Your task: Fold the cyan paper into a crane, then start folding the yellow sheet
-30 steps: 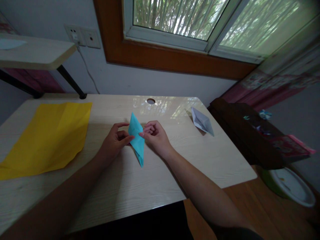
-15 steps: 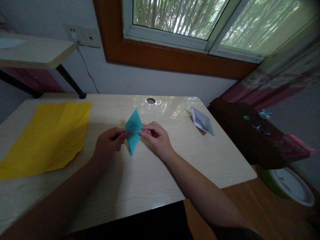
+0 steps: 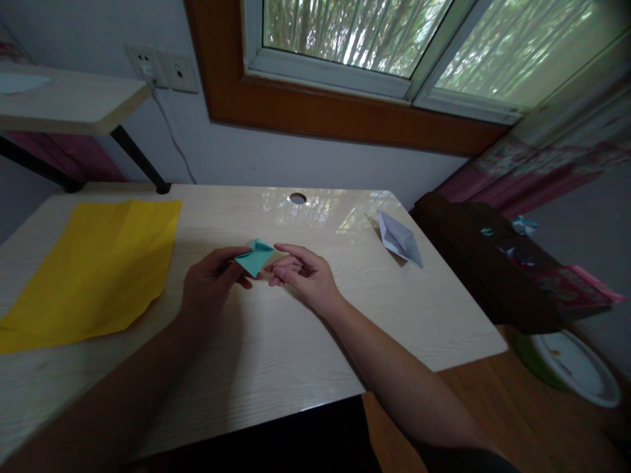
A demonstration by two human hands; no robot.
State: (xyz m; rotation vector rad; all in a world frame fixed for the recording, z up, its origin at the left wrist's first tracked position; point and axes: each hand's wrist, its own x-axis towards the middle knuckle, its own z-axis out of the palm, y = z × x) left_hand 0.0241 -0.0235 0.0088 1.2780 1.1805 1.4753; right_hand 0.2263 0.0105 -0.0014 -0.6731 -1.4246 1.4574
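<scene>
A small teal folded paper (image 3: 255, 256) is held a little above the desk, its shape now short, with a point toward me and a raised fold along its far side. My left hand (image 3: 211, 276) pinches its left corner between thumb and fingers. On the other side, my right hand (image 3: 308, 270) has its index finger stretched toward the paper's right corner and its thumb apart from it. Whether that fingertip touches the corner I cannot tell. A white folded paper (image 3: 398, 238) lies to the right on the desk.
A yellow sheet (image 3: 98, 276) spreads over the left of the pale wooden desk (image 3: 296, 355). A raised shelf (image 3: 73, 105) stands at the back left. Near the far edge is a round cable hole (image 3: 298, 198). A green and white basin (image 3: 572, 368) is on the floor at right.
The teal paper has gone from a long upright diamond to a shorter folded form. My right hand has loosened its pinch, its fingers spreading; my left hand keeps hold.
</scene>
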